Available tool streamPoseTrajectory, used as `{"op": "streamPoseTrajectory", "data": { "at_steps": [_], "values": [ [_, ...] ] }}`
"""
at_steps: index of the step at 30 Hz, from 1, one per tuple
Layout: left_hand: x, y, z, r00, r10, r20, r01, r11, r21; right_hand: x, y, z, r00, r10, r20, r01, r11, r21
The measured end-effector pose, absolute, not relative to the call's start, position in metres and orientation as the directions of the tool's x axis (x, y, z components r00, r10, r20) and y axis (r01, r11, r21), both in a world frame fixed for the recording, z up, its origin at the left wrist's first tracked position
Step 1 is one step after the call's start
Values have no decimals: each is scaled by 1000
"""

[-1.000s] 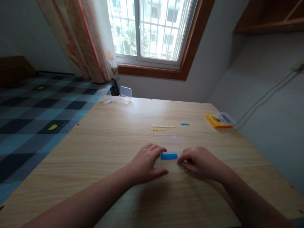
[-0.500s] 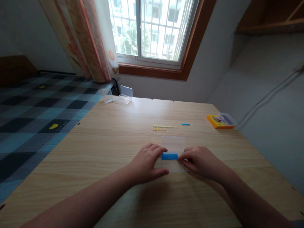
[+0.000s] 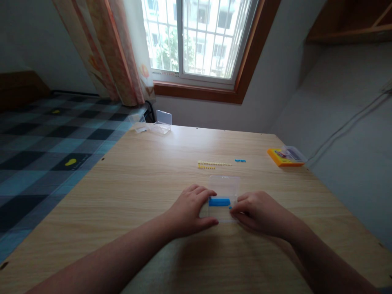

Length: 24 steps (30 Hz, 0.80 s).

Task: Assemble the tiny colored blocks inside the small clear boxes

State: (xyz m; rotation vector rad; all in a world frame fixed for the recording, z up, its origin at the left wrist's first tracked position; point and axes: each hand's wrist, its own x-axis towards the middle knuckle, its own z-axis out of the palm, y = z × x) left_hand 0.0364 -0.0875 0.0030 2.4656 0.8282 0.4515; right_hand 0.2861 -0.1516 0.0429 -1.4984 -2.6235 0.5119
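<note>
A clear plastic box (image 3: pixel 224 219) lies on the table with its lid (image 3: pixel 225 184) tipped back. My left hand (image 3: pixel 196 210) spans its left side, the fingers at the far corner and the thumb at the near edge. Inside, a row of blue sticks or strips (image 3: pixel 219 202) lies packed together along the back. My right hand (image 3: pixel 255 209) reaches over the box's right side with its fingertips pinched. At those fingertips shows a small blue piece (image 3: pixel 230 207), largely hidden, just in front of the row's right end.
Beyond the box lie rows of small yellow pieces (image 3: pixel 206 166) and a short row of blue pieces (image 3: pixel 240 161). An orange-yellow box (image 3: pixel 284 160) with a clear case stands at the table's right edge. Open clear cases (image 3: pixel 162 124) sit at the far left corner.
My right hand has shifted slightly toward me, and the small blue piece at its fingertips now shows more plainly. My left hand keeps its place on the box.
</note>
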Motion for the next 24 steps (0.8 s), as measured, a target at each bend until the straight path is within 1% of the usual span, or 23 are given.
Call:
{"op": "streamPoseTrajectory", "data": {
  "at_steps": [7, 13, 18, 21, 24],
  "values": [
    [36, -87, 2, 763, 630, 145, 469, -693, 547, 291, -150, 43, -487, 870, -75, 833, 437, -340],
    [36, -87, 2, 763, 629, 151, 466, -697, 545, 290, -151, 42, -526, 846, -91, 823, 479, -306],
    [36, -88, 3, 763, 629, 152, 468, -698, 541, 291, -150, 43, -543, 835, -89, 809, 492, -322],
    [36, -88, 3, 763, 630, 148, 470, -696, 542, 292, -149, 42, -510, 859, -55, 822, 468, -324],
    [37, -88, 4, 761, 632, 142, 477, -695, 538, 292, -147, 39, -471, 882, -20, 845, 444, -299]
  ]
}}
